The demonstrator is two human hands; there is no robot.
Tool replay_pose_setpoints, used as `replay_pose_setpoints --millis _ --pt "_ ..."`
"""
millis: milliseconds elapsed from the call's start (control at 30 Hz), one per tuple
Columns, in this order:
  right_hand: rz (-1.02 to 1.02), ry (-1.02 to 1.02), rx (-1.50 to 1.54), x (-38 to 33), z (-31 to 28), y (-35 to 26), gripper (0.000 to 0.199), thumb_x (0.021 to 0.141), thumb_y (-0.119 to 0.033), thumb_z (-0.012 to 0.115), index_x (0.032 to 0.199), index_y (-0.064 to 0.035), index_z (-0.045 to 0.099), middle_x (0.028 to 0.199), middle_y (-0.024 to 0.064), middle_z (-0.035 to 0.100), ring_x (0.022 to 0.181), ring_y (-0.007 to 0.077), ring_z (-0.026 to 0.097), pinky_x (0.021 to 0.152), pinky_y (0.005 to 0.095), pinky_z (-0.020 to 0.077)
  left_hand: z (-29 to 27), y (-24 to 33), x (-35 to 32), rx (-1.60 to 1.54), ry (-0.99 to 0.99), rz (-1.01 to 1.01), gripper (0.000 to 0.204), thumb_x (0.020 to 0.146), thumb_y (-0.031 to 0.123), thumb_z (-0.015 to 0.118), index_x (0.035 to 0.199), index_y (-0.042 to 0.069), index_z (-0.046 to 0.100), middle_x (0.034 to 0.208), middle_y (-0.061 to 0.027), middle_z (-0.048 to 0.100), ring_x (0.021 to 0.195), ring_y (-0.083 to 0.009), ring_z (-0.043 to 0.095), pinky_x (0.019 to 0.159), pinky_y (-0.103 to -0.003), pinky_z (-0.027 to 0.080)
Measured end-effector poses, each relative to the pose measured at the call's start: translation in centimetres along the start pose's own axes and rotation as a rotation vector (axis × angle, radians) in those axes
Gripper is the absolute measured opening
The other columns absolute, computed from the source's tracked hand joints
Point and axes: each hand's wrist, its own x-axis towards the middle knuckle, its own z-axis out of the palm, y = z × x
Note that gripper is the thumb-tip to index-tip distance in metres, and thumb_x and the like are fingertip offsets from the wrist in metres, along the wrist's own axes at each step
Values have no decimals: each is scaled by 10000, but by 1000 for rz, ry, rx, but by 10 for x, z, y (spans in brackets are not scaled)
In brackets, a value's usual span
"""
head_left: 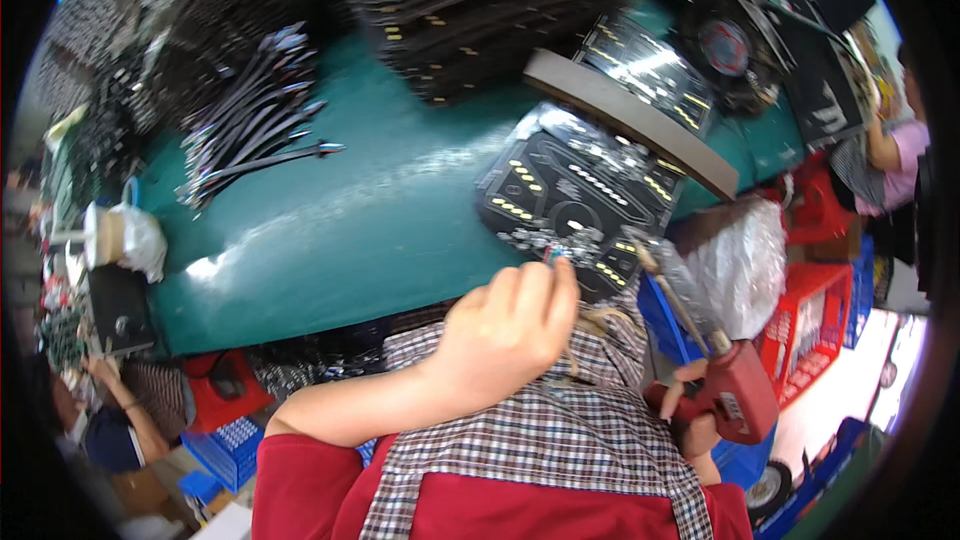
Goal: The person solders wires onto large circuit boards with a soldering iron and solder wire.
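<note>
Flanking circuit board, cable bundle, stacked boards

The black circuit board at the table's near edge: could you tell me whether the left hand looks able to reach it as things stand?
Probably yes. The left hand, pinching thin coloured wires, is right at the near edge of the black circuit board, and nothing lies between them. The right hand holds a red soldering gun off to the side.

I see a green worktop with a bundle of black cables at its left, stacked dark boards at the back, a black fan, red crates and blue crates below.
</note>
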Motion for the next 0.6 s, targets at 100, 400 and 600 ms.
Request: replay_pose_setpoints --millis 100,400,600 --pt "-107 121 -21 0 -12 15 783 731 -579 689 1137 51 461 965 124 549 573 158 528 506 267 422 1 -11 1 -178 89 -12 330 741 241 701 1002 50 634 694 -5 458 572 -131 482 469 -240 409" --pt "-231 112 -31 23 -20 16 723 822 -496 626 1193 76 384 991 165 532 521 147 509 451 242 420 2 -196 -31 -223 -10 -496 214 731 70 669 918 10 585 886 -118 568 911 -284 531 813 -363 413" --pt "-142 10 133 33 -31 18 739 791 -466 689 1263 25 400 1064 174 579 595 155 538 540 266 461 -15 -156 -1 -512 -12 -558 209 667 -7 704 863 21 637 715 -56 484 640 -177 482 599 -275 407"
